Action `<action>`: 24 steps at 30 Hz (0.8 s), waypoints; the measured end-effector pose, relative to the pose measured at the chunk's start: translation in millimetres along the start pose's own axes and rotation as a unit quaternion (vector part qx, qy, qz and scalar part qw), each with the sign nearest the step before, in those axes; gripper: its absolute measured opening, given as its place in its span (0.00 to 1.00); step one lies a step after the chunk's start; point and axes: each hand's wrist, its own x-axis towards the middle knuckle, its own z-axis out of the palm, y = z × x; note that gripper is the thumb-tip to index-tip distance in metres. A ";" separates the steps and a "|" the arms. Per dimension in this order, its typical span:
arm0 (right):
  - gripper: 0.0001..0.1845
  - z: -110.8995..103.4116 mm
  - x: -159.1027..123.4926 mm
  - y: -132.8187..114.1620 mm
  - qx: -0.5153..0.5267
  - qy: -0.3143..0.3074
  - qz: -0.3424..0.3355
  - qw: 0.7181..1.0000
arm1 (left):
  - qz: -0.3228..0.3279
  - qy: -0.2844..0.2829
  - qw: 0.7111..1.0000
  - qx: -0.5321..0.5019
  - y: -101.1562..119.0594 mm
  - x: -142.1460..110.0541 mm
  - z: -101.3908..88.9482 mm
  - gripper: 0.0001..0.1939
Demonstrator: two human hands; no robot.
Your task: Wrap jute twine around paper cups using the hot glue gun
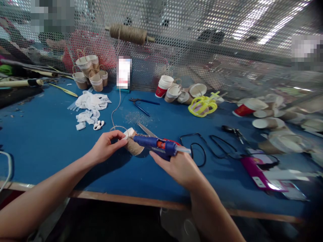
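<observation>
My left hand [108, 145] pinches the white rim of a small paper cup [135, 147] wrapped in brown twine, which is tipped on its side above the table. My right hand [176, 164] grips a blue glue gun [148, 143], its nozzle up against the cup near the rim. From the gun's back end sticks a clear glue stick [183, 149]. A strand of twine [116, 112] runs from the cup up toward the spool. Behind the gun lie scissors [146, 129] with red handles, partly hidden.
A twine spool [128, 34] hangs on the mesh screen above a phone [124, 72]. Finished twine-wrapped cups [89, 72] stand at back left, near white lace [92, 101]. Blue-handled pliers [143, 102], a yellow crown-shaped piece [202, 107], a black cord [199, 134] and a purple box [259, 174] lie around.
</observation>
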 end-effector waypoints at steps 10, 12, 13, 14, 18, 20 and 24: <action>0.08 -4.1 1.8 -0.2 -0.003 -0.019 0.018 1.000 | 0.005 -0.013 1.000 0.016 -0.5 -0.1 -3.1 0.07; 0.09 -6.3 4.0 -0.6 -0.004 -0.024 0.020 0.999 | 0.011 -0.017 0.999 0.027 -1.0 0.1 -4.3 0.07; 0.10 -7.2 5.2 -0.4 -0.003 -0.025 0.022 0.999 | 0.013 -0.017 0.999 0.030 -1.3 0.1 -4.8 0.07; 0.10 -7.9 6.2 0.0 -0.001 -0.025 0.023 0.999 | 0.016 -0.018 0.999 0.032 -1.7 0.0 -5.3 0.07; 0.08 -8.5 7.4 2.2 0.010 -0.019 0.021 1.000 | 0.021 -0.023 0.999 0.030 -2.0 -0.3 -6.5 0.06; 0.08 -8.2 6.1 1.7 0.016 -0.023 0.020 0.999 | 0.023 -0.023 0.999 0.027 -1.9 0.0 -6.7 0.06; 0.08 -8.1 3.5 -1.3 0.018 -0.043 0.038 0.998 | 0.019 -0.023 0.999 0.021 -2.1 1.1 -6.7 0.05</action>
